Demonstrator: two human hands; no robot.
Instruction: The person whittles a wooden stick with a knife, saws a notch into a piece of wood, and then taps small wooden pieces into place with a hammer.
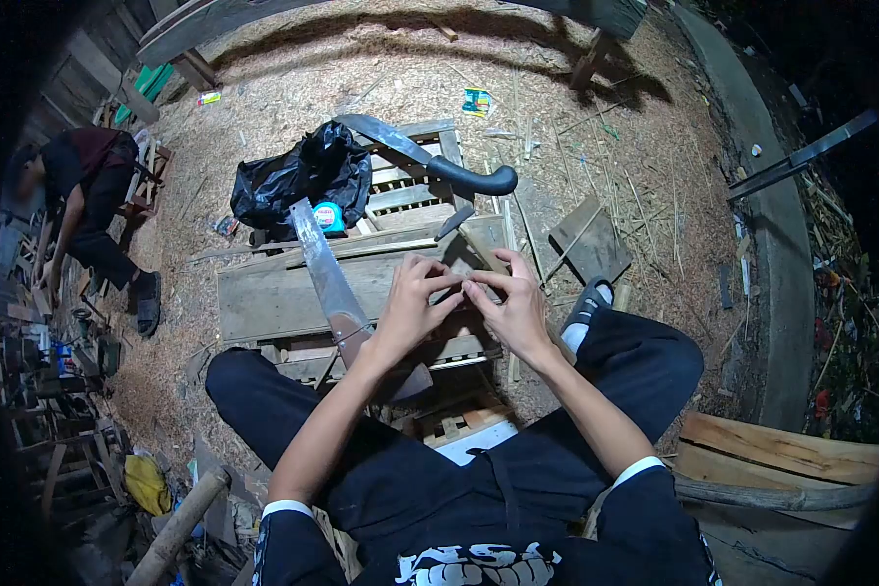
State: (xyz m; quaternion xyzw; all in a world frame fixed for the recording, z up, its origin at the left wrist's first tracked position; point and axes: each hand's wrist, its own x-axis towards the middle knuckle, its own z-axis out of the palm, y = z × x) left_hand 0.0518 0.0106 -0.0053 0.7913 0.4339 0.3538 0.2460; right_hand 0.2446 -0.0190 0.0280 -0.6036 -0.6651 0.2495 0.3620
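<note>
My left hand [420, 305] and my right hand [510, 311] meet over a low wooden bench, fingertips pinched together. Whatever lies between them is too small to make out. Just beyond my fingers is a hammer [455, 223], its handle running partly behind my right hand. To the left, a handsaw [326, 272] lies slantwise, its handle end near my left wrist. A large knife with a curved blade and black handle [471, 176] rests on slats farther out. A teal tape measure [329, 217] sits beside a black plastic bag [308, 176].
Wood shavings cover the ground. A loose board [591, 240] lies right of the bench, near my sandalled foot [588, 303]. At far left another person [93, 200] bends over wood pieces. Planks [781, 449] stand at lower right; a wooden beam [381, 18] crosses the top.
</note>
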